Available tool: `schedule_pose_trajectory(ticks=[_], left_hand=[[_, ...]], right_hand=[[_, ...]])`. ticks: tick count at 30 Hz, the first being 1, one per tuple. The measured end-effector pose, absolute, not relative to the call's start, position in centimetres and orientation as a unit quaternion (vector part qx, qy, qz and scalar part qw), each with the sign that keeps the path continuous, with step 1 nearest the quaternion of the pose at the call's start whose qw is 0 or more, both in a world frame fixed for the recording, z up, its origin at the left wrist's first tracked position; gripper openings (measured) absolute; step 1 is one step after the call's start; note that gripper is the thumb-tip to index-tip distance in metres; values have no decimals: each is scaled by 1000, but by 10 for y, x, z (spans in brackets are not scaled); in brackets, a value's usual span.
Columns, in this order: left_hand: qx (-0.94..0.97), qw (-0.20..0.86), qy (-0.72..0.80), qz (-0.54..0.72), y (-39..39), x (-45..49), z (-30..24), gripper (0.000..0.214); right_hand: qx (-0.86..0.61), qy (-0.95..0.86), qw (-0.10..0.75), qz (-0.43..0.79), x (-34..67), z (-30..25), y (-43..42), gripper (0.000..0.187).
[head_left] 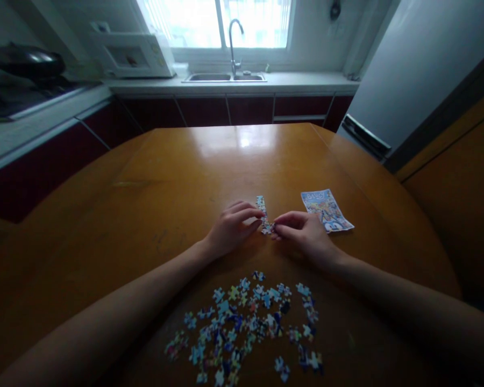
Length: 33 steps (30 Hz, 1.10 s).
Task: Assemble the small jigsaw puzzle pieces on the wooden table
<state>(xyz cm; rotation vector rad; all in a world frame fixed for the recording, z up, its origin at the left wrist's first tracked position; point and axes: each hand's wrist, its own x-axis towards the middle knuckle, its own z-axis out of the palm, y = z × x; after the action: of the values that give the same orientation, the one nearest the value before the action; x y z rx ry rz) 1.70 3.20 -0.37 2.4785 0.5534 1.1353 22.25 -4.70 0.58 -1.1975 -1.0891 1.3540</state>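
Observation:
In the head view, a narrow strip of joined jigsaw pieces [260, 203] runs away from me on the wooden table, with a short turn to the right at its near end. My left hand [236, 226] lies at the strip's left side, fingers bent and apart, fingertips at its edge. My right hand [304, 232] pinches a small puzzle piece [273, 228] at the strip's near right end; the fingers partly cover it. Nearer to me lies a spread of loose puzzle pieces [237, 322], mostly blue, white and yellow. A printed picture sheet [326, 208] lies just beyond my right hand.
The brown table [177, 166] has rounded corners and a glossy far end. Behind it stand a counter with a sink [210, 77] and tap, a white microwave [133, 56], and a pan [28, 60] on the stove at left. A fridge [419, 70] stands at right.

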Motion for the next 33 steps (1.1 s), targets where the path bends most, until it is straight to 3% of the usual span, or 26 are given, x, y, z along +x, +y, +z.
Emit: schedule_pose_trajectory(ticks=[4, 17, 25, 33], left_hand=[[894, 141, 173, 389, 28, 17, -1, 14], [900, 117, 151, 393, 26, 18, -1, 15], [909, 111, 154, 371, 27, 17, -2, 7], [910, 146, 141, 360, 30, 15, -6, 7]], right_hand=[[-473, -447, 520, 553, 219, -2, -43, 28], [-424, -510, 518, 540, 220, -15, -42, 21], [-436, -689, 446, 369, 232, -12, -37, 15], [-382, -772, 445, 245, 234, -11, -37, 12]])
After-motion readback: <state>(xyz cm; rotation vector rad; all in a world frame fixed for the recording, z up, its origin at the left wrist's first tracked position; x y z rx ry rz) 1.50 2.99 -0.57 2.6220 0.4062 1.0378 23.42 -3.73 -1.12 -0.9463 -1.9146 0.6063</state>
